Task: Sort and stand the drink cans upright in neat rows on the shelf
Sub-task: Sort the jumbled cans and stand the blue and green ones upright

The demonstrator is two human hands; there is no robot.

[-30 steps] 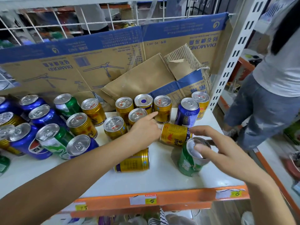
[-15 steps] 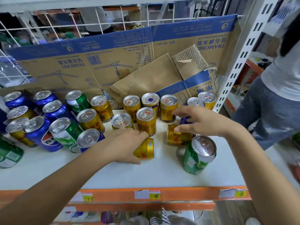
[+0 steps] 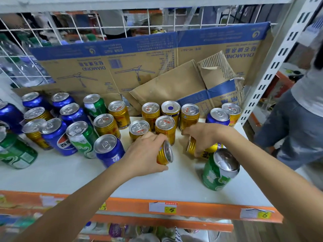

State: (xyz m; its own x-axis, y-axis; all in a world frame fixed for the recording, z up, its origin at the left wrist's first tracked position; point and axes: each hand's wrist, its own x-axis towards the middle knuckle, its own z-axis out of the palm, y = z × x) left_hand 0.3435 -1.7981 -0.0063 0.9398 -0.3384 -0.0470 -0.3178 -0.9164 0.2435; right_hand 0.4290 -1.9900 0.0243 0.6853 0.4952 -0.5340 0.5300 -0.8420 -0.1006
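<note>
Hands both busy: left hand (image 3: 146, 154) wraps a tipped gold can (image 3: 165, 153), right hand (image 3: 206, 135) grips a second gold can (image 3: 192, 145) lying sideways, both low over the shelf (image 3: 70, 173), just in front of the upright cans (image 3: 165, 127).

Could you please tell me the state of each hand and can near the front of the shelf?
left hand, grips the left gold can
left gold can, on its side
right hand, grips the right gold can
right gold can, on its side
front green can, upright, untouched
Pepsi can, upright
</note>
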